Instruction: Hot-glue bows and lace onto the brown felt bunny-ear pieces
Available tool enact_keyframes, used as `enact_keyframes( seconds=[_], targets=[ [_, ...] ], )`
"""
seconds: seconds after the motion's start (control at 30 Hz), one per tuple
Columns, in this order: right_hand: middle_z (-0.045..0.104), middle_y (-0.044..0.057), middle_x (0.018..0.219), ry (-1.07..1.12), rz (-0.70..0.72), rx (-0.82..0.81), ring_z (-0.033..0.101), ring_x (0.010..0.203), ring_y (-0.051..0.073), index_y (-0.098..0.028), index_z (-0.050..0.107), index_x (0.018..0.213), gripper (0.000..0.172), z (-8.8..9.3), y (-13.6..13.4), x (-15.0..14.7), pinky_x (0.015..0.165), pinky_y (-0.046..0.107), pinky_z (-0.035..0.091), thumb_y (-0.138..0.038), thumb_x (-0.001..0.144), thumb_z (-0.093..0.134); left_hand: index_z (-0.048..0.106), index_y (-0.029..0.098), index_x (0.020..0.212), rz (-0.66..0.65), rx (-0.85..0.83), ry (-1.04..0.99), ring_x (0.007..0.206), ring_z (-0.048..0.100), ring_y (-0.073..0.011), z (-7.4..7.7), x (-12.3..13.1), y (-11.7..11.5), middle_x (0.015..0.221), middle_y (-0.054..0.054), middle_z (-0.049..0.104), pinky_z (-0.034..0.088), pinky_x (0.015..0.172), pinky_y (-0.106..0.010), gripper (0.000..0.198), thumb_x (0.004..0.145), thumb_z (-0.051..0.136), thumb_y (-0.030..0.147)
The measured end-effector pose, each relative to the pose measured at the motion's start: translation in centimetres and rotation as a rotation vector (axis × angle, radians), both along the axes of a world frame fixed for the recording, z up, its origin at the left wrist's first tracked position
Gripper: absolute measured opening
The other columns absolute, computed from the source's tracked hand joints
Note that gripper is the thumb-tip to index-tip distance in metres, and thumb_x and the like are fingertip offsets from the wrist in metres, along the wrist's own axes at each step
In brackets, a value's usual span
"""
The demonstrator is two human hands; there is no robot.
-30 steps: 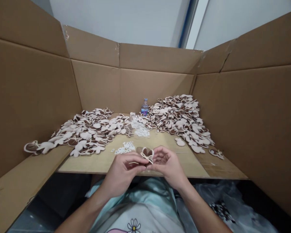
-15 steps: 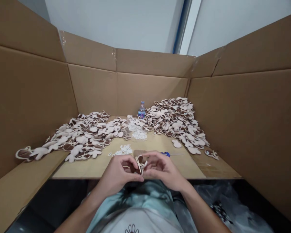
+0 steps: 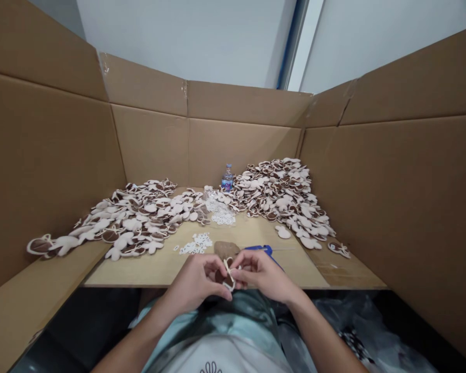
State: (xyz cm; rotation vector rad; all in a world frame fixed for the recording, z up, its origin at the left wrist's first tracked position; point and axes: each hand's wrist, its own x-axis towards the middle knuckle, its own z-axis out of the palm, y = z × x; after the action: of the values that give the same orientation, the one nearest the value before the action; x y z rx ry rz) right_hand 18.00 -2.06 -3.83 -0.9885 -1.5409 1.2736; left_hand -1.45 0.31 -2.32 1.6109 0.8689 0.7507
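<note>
Cream cord (image 3: 228,274) loops around a brown-and-cream cutout (image 3: 224,277), held between the partly closed left hand (image 3: 194,282) and right hand (image 3: 262,274), just above the table (image 3: 140,272) edge. A brown felt piece (image 3: 226,249) and blue-handled tool (image 3: 262,250) lie just beyond. Two heaped cutout piles (image 3: 140,217) and cardboard walls (image 3: 54,171) surround the table.

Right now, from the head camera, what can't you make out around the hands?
Head view:
- The brown piece: mostly hidden by the left hand and right hand.
- The white loop: too small to show how it's fastened.
- The blue tool: one end hidden behind the right hand.
- The water bottle: label too small to read.
</note>
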Motion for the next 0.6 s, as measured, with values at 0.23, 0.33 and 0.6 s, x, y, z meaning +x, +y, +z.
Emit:
enact_keyframes(
  seconds=[0.23,0.33,0.6],
  targets=[
    [0.073,0.014,0.101,-0.546,-0.742,0.204,0.071,0.093,0.024,-0.012,0.058,0.123,0.04,0.0,1.6,3.5,0.081,0.035,0.052,-0.033,0.089,0.056,0.068,0.02,0.072,0.204,0.334,0.174,0.099,0.069,-0.0261,0.9,-2.7,3.0,0.101,-0.007,0.077,0.05,0.088,-0.036,0.022,0.085,0.058,0.036],
    [0.075,0.012,0.089,-0.831,-0.711,0.148,0.071,0.084,0.022,-0.013,0.07,0.101,0.024,0.4,1.5,4.5,0.073,0.029,0.049,-0.024,0.088,0.054,0.068,0.02,0.072,0.395,0.45,0.45,0.09,0.07,-0.0251,1.5,-5.2,5.0,0.091,-0.006,0.078,0.051,0.082,-0.033,0.04,0.094,0.04,0.04],
    [0.057,0.002,0.045,-1.013,-0.678,-0.062,0.051,0.045,0.015,-0.02,0.052,0.044,0.036,0.9,1.1,6.0,0.045,0.027,0.026,-0.03,0.071,0.073,0.073,0.013,0.099,0.771,0.387,0.967,0.111,0.054,-0.0537,0.3,-11.9,8.5,0.115,-0.027,0.068,0.043,0.084,-0.055,0.04,0.06,0.072,0.021]
  ],
)
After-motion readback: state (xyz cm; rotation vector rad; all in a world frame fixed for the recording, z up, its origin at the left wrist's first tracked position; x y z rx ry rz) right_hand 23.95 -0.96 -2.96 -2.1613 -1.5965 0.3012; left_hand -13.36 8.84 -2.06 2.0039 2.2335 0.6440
